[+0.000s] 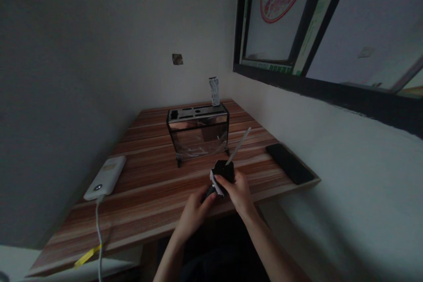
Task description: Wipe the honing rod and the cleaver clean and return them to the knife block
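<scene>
- Table (148,194): its near edge runs beneath the left hand (192,211) and right hand (240,189); striped wood stretches left to a white corded device (106,177).
- A metal-topped box (198,115) stands straight ahead; a black phone (290,163) lies rightward.
- Both hands grip the black piece (225,168) near that edge, its pale stick (238,146) pointing forward, rightward.

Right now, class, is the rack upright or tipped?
Upright: the rack stands on its feet on the table, slotted top facing up.
</scene>
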Demonstrator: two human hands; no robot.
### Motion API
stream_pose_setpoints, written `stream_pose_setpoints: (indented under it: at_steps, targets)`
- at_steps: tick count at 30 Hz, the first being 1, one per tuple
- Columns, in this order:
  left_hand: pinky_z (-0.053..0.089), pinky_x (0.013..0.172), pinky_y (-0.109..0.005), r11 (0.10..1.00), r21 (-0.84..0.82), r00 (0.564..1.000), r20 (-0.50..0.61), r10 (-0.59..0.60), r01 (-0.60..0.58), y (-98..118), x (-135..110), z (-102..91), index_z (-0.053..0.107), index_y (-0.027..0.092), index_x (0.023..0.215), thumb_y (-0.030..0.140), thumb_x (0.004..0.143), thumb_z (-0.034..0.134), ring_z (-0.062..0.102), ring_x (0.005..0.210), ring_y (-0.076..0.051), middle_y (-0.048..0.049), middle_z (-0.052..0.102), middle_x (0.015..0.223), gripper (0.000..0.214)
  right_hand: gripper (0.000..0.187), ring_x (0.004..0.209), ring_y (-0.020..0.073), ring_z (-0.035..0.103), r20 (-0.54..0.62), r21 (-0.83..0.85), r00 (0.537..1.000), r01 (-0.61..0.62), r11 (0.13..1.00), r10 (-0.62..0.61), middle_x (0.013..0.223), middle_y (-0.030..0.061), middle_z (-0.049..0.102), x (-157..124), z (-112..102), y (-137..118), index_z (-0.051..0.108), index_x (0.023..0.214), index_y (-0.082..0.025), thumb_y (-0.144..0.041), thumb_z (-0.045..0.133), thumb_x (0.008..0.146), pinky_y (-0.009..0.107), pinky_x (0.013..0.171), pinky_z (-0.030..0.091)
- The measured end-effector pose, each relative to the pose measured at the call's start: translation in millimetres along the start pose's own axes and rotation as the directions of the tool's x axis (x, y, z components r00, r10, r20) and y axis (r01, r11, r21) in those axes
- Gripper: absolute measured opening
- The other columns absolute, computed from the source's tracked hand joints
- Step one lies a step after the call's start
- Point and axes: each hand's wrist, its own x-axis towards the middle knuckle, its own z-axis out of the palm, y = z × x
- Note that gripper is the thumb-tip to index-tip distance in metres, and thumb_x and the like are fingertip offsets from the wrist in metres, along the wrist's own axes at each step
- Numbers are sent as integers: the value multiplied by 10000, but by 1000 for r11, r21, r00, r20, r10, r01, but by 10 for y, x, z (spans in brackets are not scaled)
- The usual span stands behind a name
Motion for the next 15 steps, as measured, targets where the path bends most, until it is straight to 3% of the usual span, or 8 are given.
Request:
stream_pose_setpoints:
  at_steps: [6,15]
  targets:
    - [362,628,-227,998,68,999,34,-15,13,56,-1,-12,632,113,886,436,874,494,479,689,-150,-10,566,728,351,318,669,203,657,-68,-14,997,41,999,-42,753,57,723,157,-197,30,719,835,-155,-439,742,694,280,590,511]
    - [326,604,-221,995,98,997,69,-40,33,48,-20,-23,613,121,877,455,873,478,423,650,-131,15,495,691,360,297,579,163,610,-179,63,973,157,986,-143,682,44,702,534,-524,-256,722,764,-154,-439,745,688,260,523,484]
